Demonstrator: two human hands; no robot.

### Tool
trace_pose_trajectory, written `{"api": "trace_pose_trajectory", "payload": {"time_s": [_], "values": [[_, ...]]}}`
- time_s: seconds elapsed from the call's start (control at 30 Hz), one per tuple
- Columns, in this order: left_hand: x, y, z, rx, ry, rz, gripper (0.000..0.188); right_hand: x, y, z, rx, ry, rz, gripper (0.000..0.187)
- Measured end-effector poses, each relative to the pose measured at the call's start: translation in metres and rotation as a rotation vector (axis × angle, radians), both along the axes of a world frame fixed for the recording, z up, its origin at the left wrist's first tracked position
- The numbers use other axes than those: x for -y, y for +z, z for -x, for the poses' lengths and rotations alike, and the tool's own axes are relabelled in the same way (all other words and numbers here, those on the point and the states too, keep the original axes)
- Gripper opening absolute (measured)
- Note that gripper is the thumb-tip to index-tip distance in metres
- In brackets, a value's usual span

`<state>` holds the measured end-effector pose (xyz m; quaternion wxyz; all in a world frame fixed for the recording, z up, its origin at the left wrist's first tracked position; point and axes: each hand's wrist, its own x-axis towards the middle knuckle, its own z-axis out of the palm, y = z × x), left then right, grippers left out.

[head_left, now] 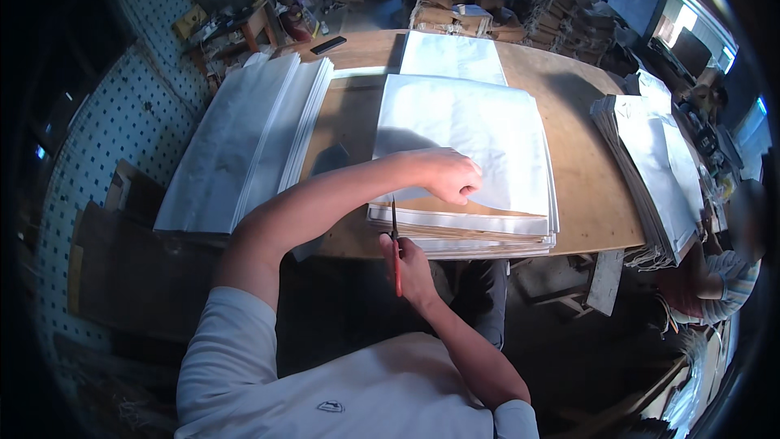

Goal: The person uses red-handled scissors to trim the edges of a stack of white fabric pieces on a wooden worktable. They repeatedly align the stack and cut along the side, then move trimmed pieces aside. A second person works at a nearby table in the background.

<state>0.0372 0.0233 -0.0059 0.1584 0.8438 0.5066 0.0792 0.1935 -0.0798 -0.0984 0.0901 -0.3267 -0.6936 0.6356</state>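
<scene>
A stack of flat white sacks or sheets [463, 122] with brown layers showing at its near edge lies at the middle of the wooden table. My left hand [451, 176] reaches across from the left over this stack. Its fingers are curled closed near the top piece's near edge, and what they hold, if anything, is hidden. That near edge curves, baring a brown strip under it. Just in front of the stack's near left corner, my right hand [413, 272] grips a pair of scissors [397, 264] with red handles, blades pointing up and away from me.
Another tall white stack [227, 130] stands on the table's left, and a third [654, 154] on the right. Farther back lies another white piece [451, 57]. A dark flat object [328, 45] rests by the far edge. Another person [723, 280] sits at the right.
</scene>
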Motion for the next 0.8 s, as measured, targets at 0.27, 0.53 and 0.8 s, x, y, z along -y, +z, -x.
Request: {"api": "trace_pose_trajectory", "payload": {"time_s": [0.27, 0.53, 0.8], "values": [[-0.002, -0.009, -0.001, 0.013, -0.027, -0.008, 0.015, 0.002, -0.001, 0.016, -0.025, -0.021, -0.084, 0.072], [-0.002, -0.013, 0.0, 0.019, -0.03, -0.007, 0.015, 0.003, 0.0, 0.024, -0.039, -0.067, -0.14, 0.061], [-0.002, -0.01, 0.004, -0.015, -0.037, -0.106, 0.013, 0.019, -0.018, 0.001, -0.111, -0.021, -0.122, 0.05]]}}
